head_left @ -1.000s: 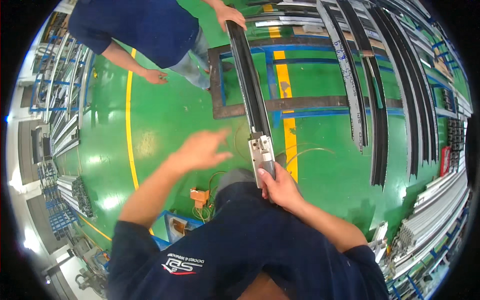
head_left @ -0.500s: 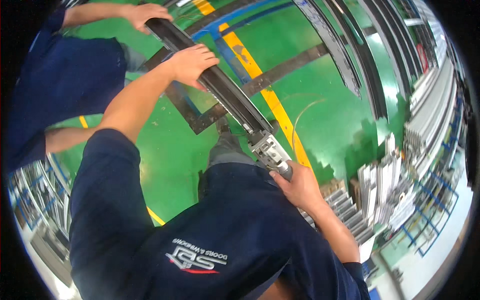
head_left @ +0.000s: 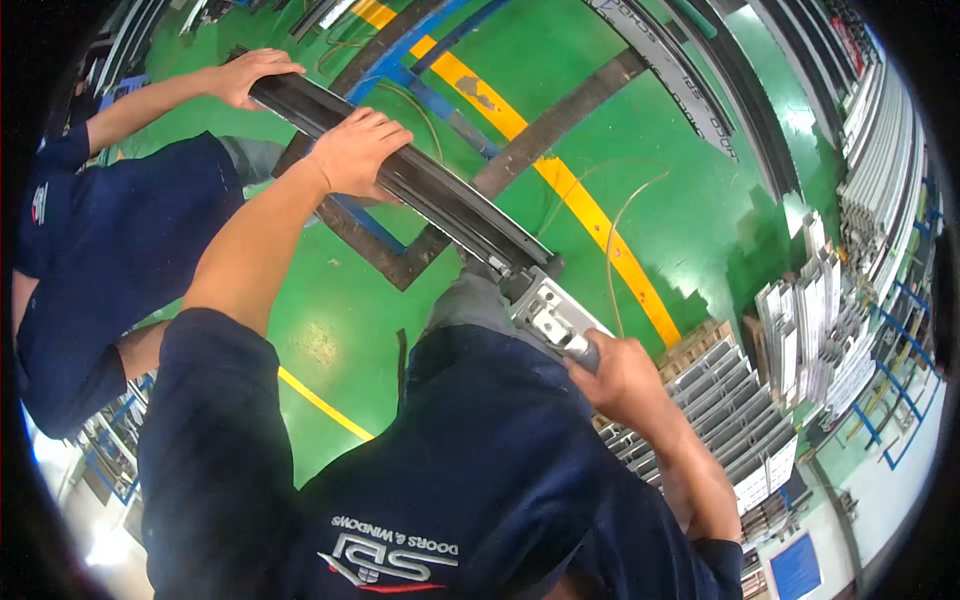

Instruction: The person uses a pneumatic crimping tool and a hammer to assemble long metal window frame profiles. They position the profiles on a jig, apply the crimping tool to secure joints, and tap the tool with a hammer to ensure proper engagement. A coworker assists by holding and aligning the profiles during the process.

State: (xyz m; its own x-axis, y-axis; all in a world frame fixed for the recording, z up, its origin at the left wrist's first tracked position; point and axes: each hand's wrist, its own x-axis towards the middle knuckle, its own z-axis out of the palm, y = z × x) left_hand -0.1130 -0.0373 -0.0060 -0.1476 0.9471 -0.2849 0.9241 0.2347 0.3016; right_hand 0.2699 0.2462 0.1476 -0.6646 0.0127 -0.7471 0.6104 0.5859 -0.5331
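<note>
A long black metal profile (head_left: 450, 205) runs diagonally from the upper left toward my waist. My left hand (head_left: 358, 155) is wrapped over its upper side, near the middle. At the profile's near end sits a silver metal block with cut-out openings (head_left: 548, 315); whether it is fixed to the profile I cannot tell. Below it, my right hand (head_left: 622, 378) is closed round a grey cylindrical handle (head_left: 583, 353) joined to that block. A co-worker's hand (head_left: 255, 78) rests on the profile's far end.
The co-worker in a dark blue shirt (head_left: 130, 240) stands at my left. A blue and black frame (head_left: 400, 262) stands beneath the profile on the green floor. Dark profiles (head_left: 740, 110) lie at the upper right. Stacked silver profiles (head_left: 720, 410) are at my right, and a thin hose (head_left: 612, 240) hangs nearby.
The profile's far end has swung left and downward in the picture, with my left hand and the co-worker's hand. My right hand, with the handle, is slightly farther right and lower.
</note>
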